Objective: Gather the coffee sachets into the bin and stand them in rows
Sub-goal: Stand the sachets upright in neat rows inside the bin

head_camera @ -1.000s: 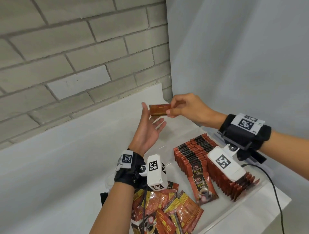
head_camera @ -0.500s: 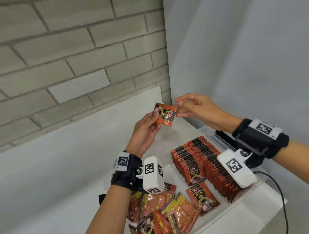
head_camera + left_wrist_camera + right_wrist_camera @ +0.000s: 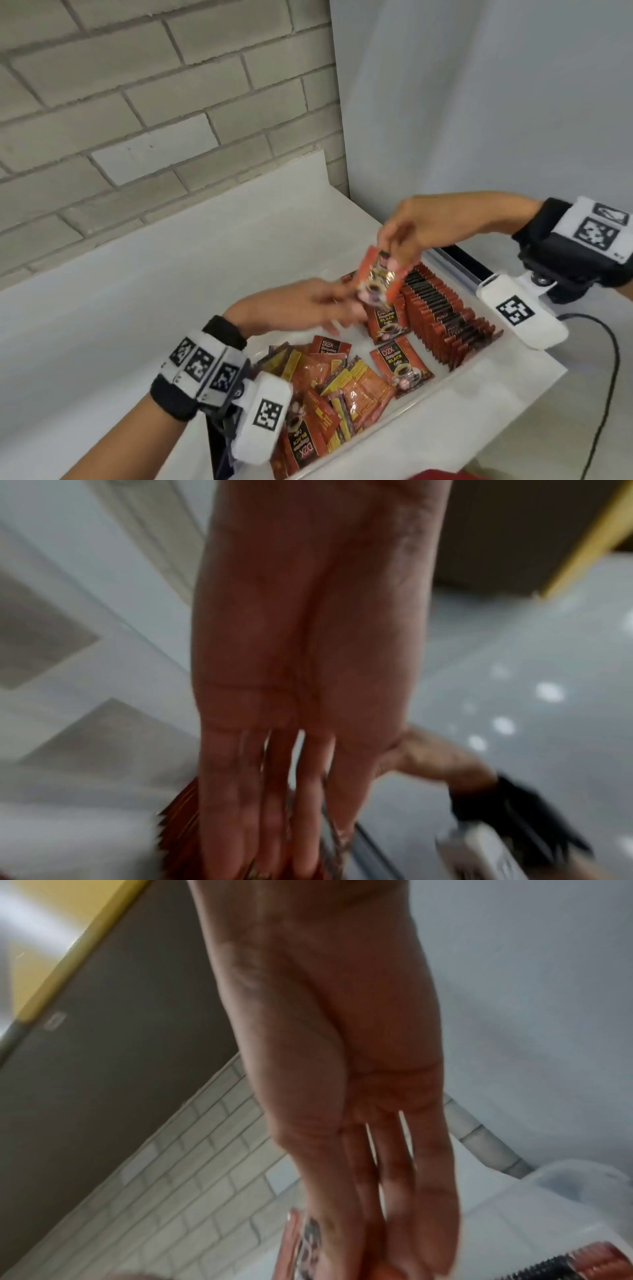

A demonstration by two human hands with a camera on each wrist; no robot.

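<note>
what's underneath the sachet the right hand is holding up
Below the held sachet, pinched by the right hand, are the left hand and a standing row in the bin. The row's far end is covered.

White bench (image 3: 137, 308) against a brick wall.
A clear plastic bin (image 3: 455, 373) of coffee sachets sits at its right end, a black cable (image 3: 613, 359) beside it.

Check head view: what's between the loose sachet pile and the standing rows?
One flat sachet lying face up on bare bin floor, between loose pile and standing rows.

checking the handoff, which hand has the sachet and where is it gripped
The right hand pinches the coffee sachet by its top edge; the left hand is open beneath it.
</note>
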